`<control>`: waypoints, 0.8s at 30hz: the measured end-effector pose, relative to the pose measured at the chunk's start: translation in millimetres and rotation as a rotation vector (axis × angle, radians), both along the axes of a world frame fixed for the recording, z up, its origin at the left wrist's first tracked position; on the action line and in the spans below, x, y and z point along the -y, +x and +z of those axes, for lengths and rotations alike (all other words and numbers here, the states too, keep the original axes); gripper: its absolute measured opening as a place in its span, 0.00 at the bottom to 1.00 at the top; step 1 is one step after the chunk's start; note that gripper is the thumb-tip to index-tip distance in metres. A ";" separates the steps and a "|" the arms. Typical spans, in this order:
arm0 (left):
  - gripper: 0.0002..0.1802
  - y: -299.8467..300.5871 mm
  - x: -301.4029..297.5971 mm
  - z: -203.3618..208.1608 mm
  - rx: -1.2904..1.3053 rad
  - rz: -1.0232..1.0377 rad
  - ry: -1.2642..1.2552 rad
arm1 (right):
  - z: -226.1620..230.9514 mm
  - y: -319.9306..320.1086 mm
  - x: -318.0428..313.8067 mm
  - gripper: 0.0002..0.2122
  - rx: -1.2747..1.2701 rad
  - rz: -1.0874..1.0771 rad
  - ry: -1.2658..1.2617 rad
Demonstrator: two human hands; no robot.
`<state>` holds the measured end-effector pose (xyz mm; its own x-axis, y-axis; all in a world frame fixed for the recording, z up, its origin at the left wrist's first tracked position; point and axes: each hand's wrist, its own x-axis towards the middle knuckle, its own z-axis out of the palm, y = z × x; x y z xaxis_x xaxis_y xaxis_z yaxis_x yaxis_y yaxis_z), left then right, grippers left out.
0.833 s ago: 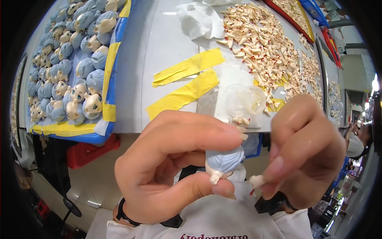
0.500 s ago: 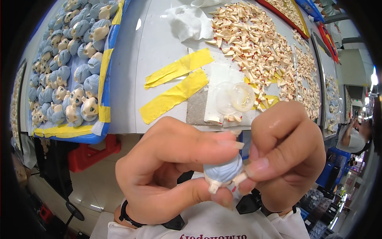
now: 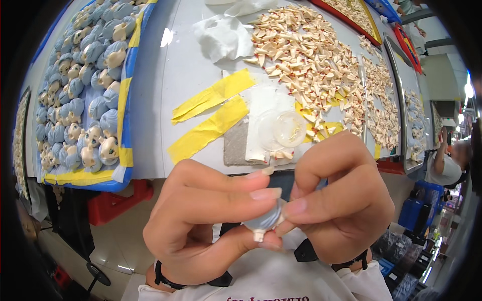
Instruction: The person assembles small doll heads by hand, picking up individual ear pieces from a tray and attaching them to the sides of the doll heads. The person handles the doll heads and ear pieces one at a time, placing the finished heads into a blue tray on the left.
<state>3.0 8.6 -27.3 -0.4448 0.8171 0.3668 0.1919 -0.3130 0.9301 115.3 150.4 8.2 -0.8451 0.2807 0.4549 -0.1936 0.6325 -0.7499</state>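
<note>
A small doll head [image 3: 263, 219] with moulded pale blue hair is held between the thumb and fingers of my left hand [image 3: 201, 205]. Its cream neck stub points down toward me. My right hand [image 3: 346, 195] is closed in a pinch at the head's right side, thumb and forefinger touching it. Between those fingertips sits a small cream pointed piece, mostly covered now. Both hands are in front of the table's near edge, above my lap. Past them on the table, round clear dishes [image 3: 290, 128] rest on white paper [image 3: 256, 135].
At the left, a blue tray [image 3: 125, 156] edged in yellow tape holds many blue-haired doll heads. A wide heap of cream pointed pieces with red ends [image 3: 306, 55] covers the back right. Yellow tape strips [image 3: 208, 128], a grey pad [image 3: 234, 145] and crumpled white cloth [image 3: 221, 37] lie mid-table.
Both hands have shifted slightly left with the doll head, which has turned a little. The right fingertips are closer against its side, and the small piece's red end no longer shows.
</note>
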 end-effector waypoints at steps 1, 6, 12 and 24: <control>0.21 -1.4 -1.7 -0.1 -0.017 -0.004 -0.001 | 1.8 2.0 -1.2 0.12 0.003 -0.015 -0.018; 0.26 5.8 -2.2 7.3 0.452 0.182 0.060 | 21.0 28.5 -55.7 0.07 0.123 -0.429 -0.065; 0.34 -6.6 0.7 -6.0 0.307 0.307 -0.016 | 20.9 42.1 -91.1 0.07 0.543 -0.453 0.318; 0.28 0.9 -12.6 0.9 0.584 0.170 -0.053 | 7.6 31.6 -87.8 0.05 0.468 -0.375 0.469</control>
